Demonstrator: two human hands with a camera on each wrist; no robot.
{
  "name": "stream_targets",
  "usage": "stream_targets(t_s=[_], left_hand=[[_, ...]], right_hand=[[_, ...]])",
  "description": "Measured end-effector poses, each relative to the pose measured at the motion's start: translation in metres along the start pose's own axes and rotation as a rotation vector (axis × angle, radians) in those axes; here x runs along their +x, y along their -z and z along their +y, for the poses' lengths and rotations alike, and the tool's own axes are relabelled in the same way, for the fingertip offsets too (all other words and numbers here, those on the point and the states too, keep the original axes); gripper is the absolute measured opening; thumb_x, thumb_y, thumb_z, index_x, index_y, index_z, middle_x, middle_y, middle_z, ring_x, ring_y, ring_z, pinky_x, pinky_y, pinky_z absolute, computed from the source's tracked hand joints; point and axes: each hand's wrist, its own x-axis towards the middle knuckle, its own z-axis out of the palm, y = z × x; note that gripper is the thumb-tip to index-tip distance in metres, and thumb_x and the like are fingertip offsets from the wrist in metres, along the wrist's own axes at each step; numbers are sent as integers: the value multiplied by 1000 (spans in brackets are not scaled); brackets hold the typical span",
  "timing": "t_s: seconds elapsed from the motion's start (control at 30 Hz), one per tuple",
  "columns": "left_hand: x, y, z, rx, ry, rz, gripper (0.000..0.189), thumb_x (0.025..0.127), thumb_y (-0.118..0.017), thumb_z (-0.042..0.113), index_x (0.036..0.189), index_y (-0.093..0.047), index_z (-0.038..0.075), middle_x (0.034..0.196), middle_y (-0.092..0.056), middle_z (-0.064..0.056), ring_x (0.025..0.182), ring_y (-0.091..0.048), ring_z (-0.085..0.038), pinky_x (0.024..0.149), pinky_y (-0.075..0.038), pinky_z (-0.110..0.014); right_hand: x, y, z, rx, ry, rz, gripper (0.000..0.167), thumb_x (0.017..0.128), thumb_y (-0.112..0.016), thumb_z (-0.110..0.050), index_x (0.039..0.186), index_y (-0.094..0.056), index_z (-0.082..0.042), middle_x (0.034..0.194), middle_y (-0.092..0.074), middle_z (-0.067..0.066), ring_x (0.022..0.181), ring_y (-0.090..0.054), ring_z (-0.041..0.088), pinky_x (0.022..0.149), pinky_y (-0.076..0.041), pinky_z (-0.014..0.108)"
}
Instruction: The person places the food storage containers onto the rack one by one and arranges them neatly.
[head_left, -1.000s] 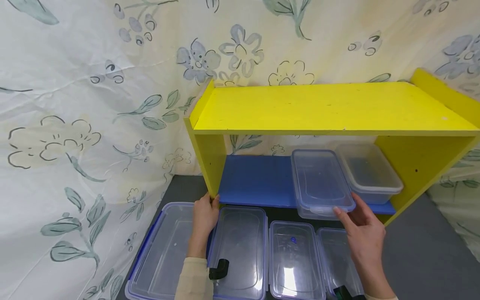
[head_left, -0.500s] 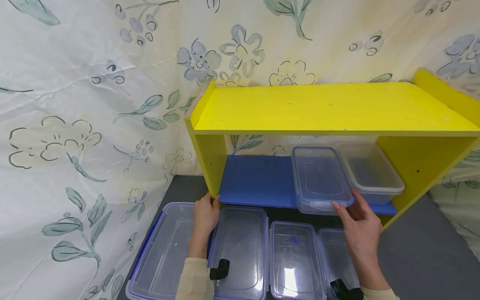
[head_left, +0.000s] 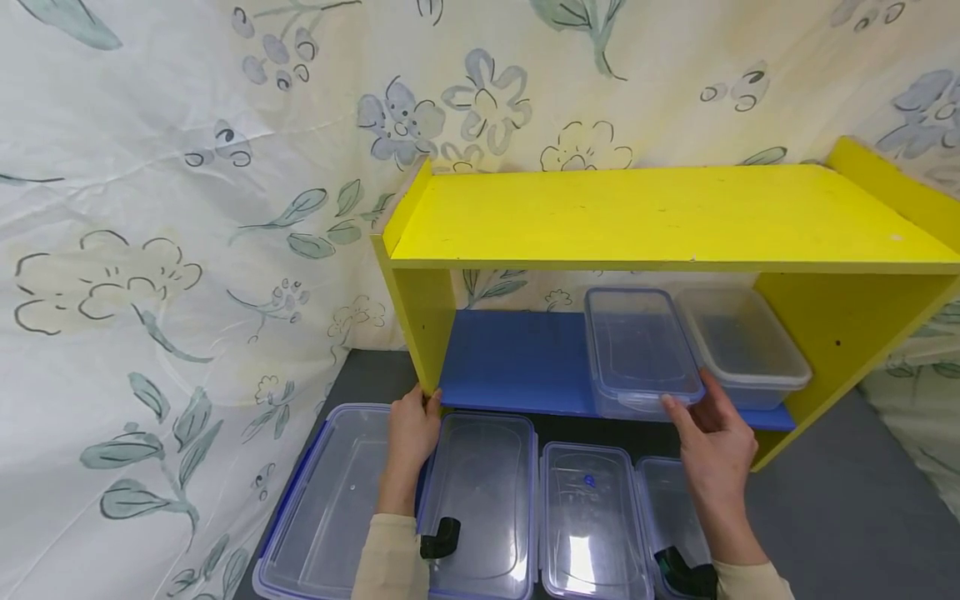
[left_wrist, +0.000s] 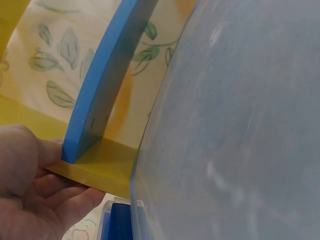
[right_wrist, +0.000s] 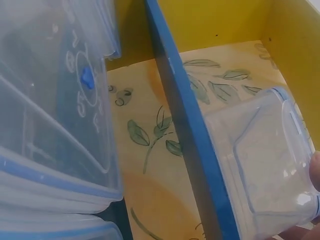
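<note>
- Head view: yellow shelf unit stands on a dark desk, floral cloth behind.
- Head view, right hand: thumb and fingers pinch the near right corner of a clear lidded container, thumb at its front.
- That container is over the blue board inside the unit, its near end at the board's front edge, lid up.
- Just right of it, a second clear container on the same board, by the unit's right wall.
- Head view, left hand: at the lower front of the unit's left wall, fingers bent round the edge.
- On the desk in front, a row of four lidded boxes: large box, next box, box with a blue dot, rightmost box.
- Left wrist view: left thumb against the blue board's corner, fingers clamped round the yellow edge; big translucent surface fills the right side.
- Right wrist view: held container against the blue board, right hand only partly in frame, thumb on its end; blue-dot box at left.
</note>
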Motion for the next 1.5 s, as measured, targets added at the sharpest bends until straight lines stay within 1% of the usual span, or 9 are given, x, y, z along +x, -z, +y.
stream_targets(t_s=[0.2,0.43,0.73,0.87,0.93,1.1,1.23,1.4,1.5], left_hand=[[0,0,-1,-4,-8,3,19,97,-60,17,83,-60,4,59,-53,-6,50,-45,-16,49,-37,-29],[0,0,-1,0,14,-13,19,97,-59,19,84,-60,5,61,-53,-6,51,-46,-16,50,-37,-29],[1,0,1,1,21,-9,20,97,-59,20,84,-60,6,61,-53,-6,52,-47,-17,52,-38,-29],[0,1,1,-7,10,-6,20,97,-59,19,83,-60,6,60,-53,-6,51,-46,-16,51,-37,-29],[0,0,1,-10,7,-7,19,97,-59,19,83,-60,6,59,-52,-6,50,-45,-16,50,-37,-29],[-1,0,-1,-10,-3,-4,20,97,-59,18,82,-59,6,58,-51,-5,49,-44,-15,49,-36,-29],[-1,0,-1,-10,-13,0,20,97,-59,17,81,-58,5,58,-50,-5,48,-44,-15,49,-36,-29],[0,-1,-1,-15,-2,-5,19,97,-59,18,84,-60,5,60,-53,-6,50,-45,-15,49,-37,-28],[0,-1,-1,-14,10,-6,19,97,-59,18,84,-60,5,61,-54,-6,51,-46,-16,50,-37,-28]], right_hand=[[1,-3,-1,0,23,12,59,79,-80,-37,133,-57,-39,99,-70,-11,80,-56,-19,70,-43,1],[2,-5,0,-21,38,13,60,79,-80,-38,134,-55,-39,112,-72,7,79,-54,-20,69,-42,1],[5,-10,-1,23,72,57,60,78,-81,-35,133,-58,-35,90,-65,-20,75,-56,-20,69,-42,0],[7,-10,0,34,64,53,60,78,-81,-36,134,-58,-35,89,-65,-22,75,-56,-20,69,-42,0],[7,-10,1,50,46,39,60,78,-81,-36,134,-57,-36,94,-67,-17,79,-57,-18,71,-43,1],[7,-7,3,74,-9,-35,61,82,-77,-37,137,-51,-40,130,-65,4,105,-64,-1,80,-47,5],[3,-1,2,66,-34,-87,62,86,-73,-39,141,-44,-43,142,-55,4,125,-58,15,88,-47,11],[-1,6,3,52,-8,-81,59,90,-69,-37,143,-42,-41,142,-55,0,127,-56,10,97,-46,15],[-3,10,3,75,11,-83,57,92,-67,-31,143,-44,-37,141,-56,-1,124,-56,3,95,-45,11]])
